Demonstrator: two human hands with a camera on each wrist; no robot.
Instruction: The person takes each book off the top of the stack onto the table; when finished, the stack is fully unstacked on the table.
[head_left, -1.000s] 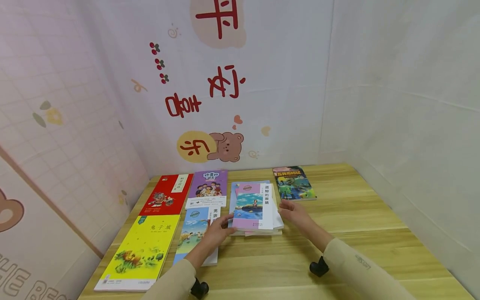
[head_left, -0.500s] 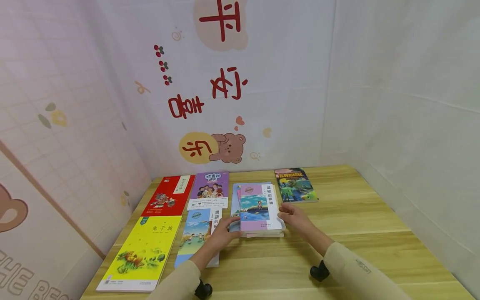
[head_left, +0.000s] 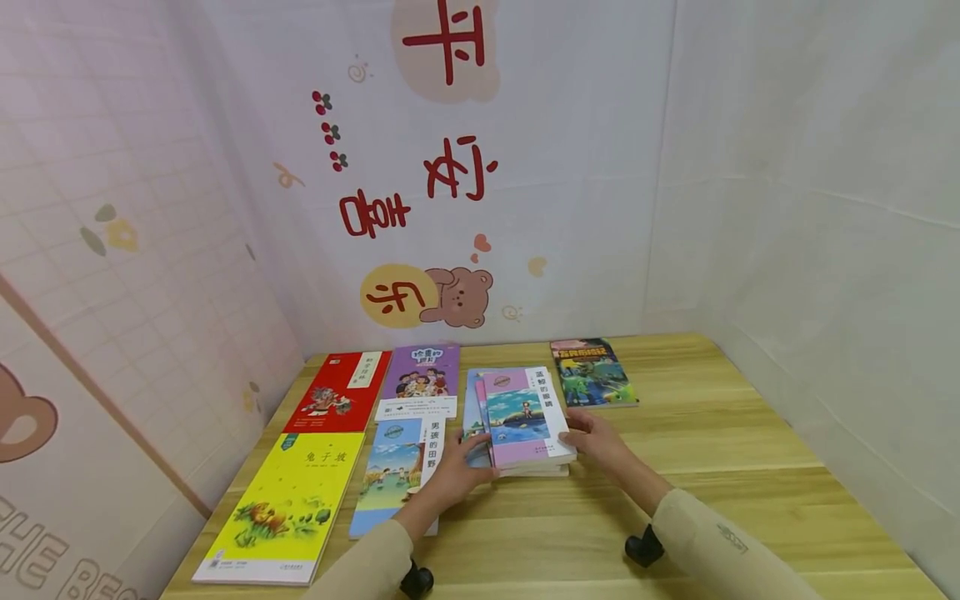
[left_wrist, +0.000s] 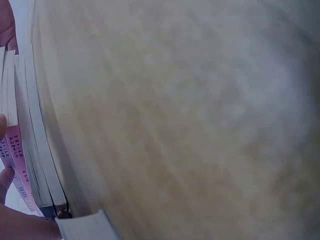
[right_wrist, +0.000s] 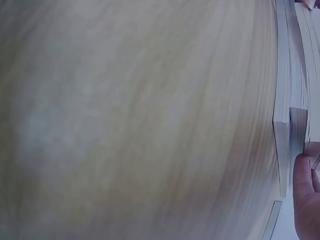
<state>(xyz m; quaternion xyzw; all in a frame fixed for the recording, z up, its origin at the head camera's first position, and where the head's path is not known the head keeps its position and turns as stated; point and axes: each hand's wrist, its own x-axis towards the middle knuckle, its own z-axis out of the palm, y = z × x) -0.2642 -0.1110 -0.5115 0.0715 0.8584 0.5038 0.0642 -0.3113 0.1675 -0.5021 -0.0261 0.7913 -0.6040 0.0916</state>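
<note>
A purple-and-white book (head_left: 519, 417) with a sea picture lies tilted on top of a stack in the head view. Pink-spined and blue covers of lower books (head_left: 474, 408) show at its left. My left hand (head_left: 457, 471) holds the left side near the front corner, thumb at the near edge. On the opposite side, my right hand (head_left: 600, 437) grips the right edge near its front corner. In the left wrist view, fingers touch the pink spines (left_wrist: 17, 150). Page edges (right_wrist: 282, 150) of the stack appear in the right wrist view, with a finger against the upper ones.
Left of the stack lie a blue book (head_left: 390, 475), a purple book (head_left: 420, 375), a red book (head_left: 330, 396) and a yellow book (head_left: 281, 508). A dark green book (head_left: 592, 375) lies behind right on the wooden table (head_left: 720, 467). Fabric walls (head_left: 570, 167) enclose the table.
Both hands have shifted right, and the top book has slid and turned slightly with them. More of the pink and blue books beneath shows at its left.
</note>
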